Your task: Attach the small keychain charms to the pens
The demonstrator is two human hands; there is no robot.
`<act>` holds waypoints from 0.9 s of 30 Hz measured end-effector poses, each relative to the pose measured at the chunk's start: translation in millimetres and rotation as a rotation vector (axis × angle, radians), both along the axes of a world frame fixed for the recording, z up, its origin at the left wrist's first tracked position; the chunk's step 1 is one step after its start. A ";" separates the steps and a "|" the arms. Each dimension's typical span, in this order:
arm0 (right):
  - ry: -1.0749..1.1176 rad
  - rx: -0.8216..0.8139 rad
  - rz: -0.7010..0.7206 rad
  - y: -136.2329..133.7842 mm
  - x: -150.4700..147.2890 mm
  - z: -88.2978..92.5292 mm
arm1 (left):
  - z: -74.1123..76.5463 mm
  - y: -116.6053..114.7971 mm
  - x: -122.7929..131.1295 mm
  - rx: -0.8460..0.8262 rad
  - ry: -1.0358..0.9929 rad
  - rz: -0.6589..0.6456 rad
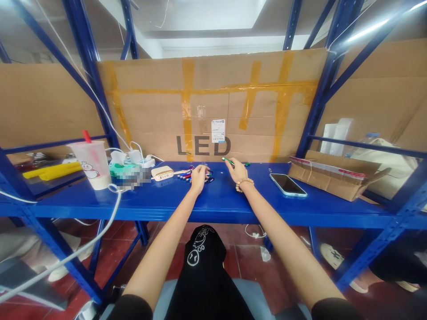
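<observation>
My right hand (237, 170), with a wooden bead bracelet at the wrist, is closed around a green pen (228, 160). The pen's pale tip points left. Behind this hand a bit of green (247, 164) also shows; I cannot tell if it belongs to the same pen. My left hand (199, 177) rests by a loose pile of blue, red and dark pens (185, 176), its fingers drawn together. Whatever those fingers pinch is too small and partly hidden. More pens (209, 179) stick out on its right side.
On the blue shelf table (220, 202), a phone (288, 185) and an open cardboard box (333, 175) lie right. Left are a small cream case (162, 173), a tissue pack (122, 170) and a drink cup (91, 164). A white cable (96, 240) crosses the front left. Cardboard (150, 115) stands behind.
</observation>
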State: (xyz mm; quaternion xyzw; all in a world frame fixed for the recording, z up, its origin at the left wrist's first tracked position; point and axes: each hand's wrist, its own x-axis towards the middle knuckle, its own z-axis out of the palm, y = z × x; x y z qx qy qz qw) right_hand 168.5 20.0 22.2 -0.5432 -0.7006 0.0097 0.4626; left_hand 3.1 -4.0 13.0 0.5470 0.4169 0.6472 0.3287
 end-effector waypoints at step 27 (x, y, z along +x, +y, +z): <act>-0.248 -0.049 0.356 4.9 -5.0 -9.7 | 0.5 8.1 -1.0 -0.180 -0.210 -0.282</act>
